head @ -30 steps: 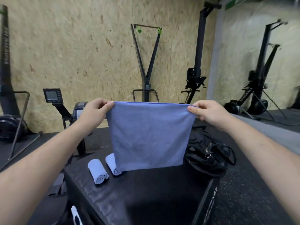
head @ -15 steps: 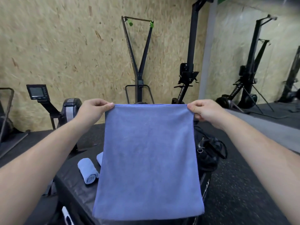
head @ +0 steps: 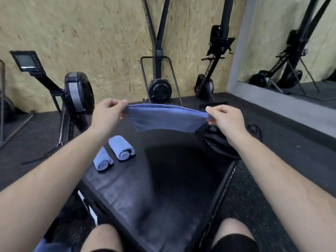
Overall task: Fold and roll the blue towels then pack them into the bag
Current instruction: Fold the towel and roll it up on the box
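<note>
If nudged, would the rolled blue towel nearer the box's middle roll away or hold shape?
Likely soft and light: the rolled blue cloth towel sits slightly flattened on the black padded box. Lying on its round side, it may roll if pushed sideways. No tie shows, so it could loosen.

chipboard wall (head: 91, 33); black rubber floor (head: 281, 146); rowing machines (head: 78, 91) along wall; mirror (head: 291, 42) right

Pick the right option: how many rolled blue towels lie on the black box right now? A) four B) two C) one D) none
B: a nearer roll and a farther roll lie side by side on the black box, while the left hand and right hand pinch the corners of a third, unrolled towel above it.
</note>
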